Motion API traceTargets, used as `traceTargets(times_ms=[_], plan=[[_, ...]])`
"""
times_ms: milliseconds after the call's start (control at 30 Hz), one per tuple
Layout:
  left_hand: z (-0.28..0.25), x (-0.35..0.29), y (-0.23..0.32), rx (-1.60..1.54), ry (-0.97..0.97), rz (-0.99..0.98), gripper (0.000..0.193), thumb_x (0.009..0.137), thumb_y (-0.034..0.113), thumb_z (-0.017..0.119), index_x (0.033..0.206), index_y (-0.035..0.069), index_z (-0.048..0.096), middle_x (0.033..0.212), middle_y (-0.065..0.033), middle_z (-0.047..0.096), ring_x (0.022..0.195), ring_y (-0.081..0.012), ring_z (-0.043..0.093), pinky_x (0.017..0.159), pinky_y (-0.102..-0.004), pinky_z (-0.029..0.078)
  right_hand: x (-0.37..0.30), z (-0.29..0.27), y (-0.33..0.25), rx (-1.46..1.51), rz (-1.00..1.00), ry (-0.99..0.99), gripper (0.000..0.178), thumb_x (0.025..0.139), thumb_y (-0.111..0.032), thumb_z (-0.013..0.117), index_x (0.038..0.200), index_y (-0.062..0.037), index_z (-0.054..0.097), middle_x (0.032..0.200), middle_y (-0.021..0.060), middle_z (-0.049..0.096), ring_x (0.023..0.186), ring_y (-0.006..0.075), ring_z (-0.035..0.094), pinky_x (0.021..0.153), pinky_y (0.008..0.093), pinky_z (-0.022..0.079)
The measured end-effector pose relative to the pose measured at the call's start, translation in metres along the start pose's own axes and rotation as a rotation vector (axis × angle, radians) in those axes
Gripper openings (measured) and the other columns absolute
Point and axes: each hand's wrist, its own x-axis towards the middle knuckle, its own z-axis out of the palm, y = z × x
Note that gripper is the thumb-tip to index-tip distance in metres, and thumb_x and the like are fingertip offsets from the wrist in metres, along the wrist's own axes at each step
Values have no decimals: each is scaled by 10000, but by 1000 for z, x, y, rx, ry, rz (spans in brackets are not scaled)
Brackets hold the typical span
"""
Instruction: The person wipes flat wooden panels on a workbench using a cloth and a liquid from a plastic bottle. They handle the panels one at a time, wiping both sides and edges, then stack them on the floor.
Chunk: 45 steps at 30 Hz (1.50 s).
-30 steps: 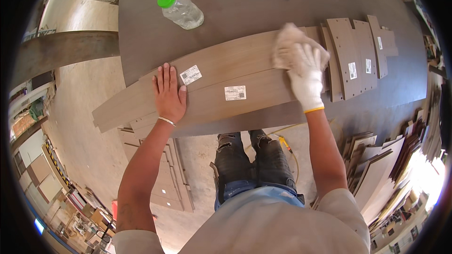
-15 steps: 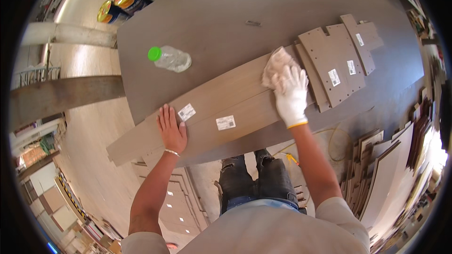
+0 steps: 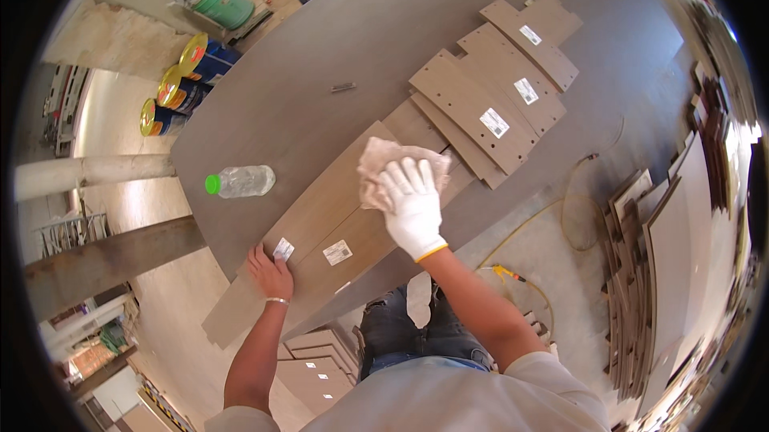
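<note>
My bare left hand (image 3: 271,273) lies with fingers stretched out on a long brown board (image 3: 320,192), next to a white label (image 3: 283,249). My right hand (image 3: 415,212), in a white glove with a yellow cuff edge, holds a crumpled pinkish cloth (image 3: 376,164) against the long boards. The palm is pressed down over the cloth. Another white label (image 3: 337,253) sits between my hands, on the nearer long board. Just beyond the cloth lie shorter overlapping panels (image 3: 473,104) with small holes and labels.
A clear bottle (image 3: 247,181) with a green cap lies on the large dark table (image 3: 296,120), and a small dark object (image 3: 344,88) sits farther back. Blue drums (image 3: 210,60) stand beyond the left edge. At right are a yellow air gun (image 3: 505,273) with hose and stacked boards (image 3: 641,296).
My right hand has drawn the cloth leftward along the long boards, away from the short panels. The left hand stays on the board near the label. The whole view has turned and shifted.
</note>
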Motion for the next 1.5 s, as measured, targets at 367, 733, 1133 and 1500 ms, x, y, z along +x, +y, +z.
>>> traceTargets(times_ms=[367, 733, 1133, 1500], plan=[[2, 3, 17, -155, 87, -37, 647, 907, 109, 610, 1518, -19, 442, 1506, -297, 436, 1397, -495, 394, 1208, -585, 271, -9, 3, -13, -159, 11, -58, 460, 812, -191, 756, 1234, -20, 695, 1371, 162, 624, 1356, 426, 506, 1213, 610, 318], [-50, 202, 373, -645, 132, 673, 404, 868, -8, 652, 1271, 15, 656, 1201, -193, 650, 1111, -405, 604, 983, -504, 477, 8, -29, 16, 375, -222, -379, 467, 869, -240, 688, 1256, 21, 673, 1335, 222, 645, 1374, 393, 535, 1238, 495, 349], [147, 473, 811, -276, -208, 776, 176, 978, 218, 687, 1091, 109, 767, 1071, -115, 782, 1030, -356, 689, 913, -471, 552, -42, 32, 16, 481, -155, -418, 600, 980, -184, 531, 1511, 94, 509, 1598, 260, 485, 1538, 364, 410, 1307, 430, 277], [180, 520, 879, 89, -432, 587, 314, 926, 329, 770, 1058, 44, 764, 1073, -188, 778, 1020, -370, 734, 894, -465, 567, -51, 45, 5, 959, 210, -409, 599, 1006, -128, 476, 1566, 81, 439, 1637, 231, 446, 1559, 336, 379, 1322, 432, 225]])
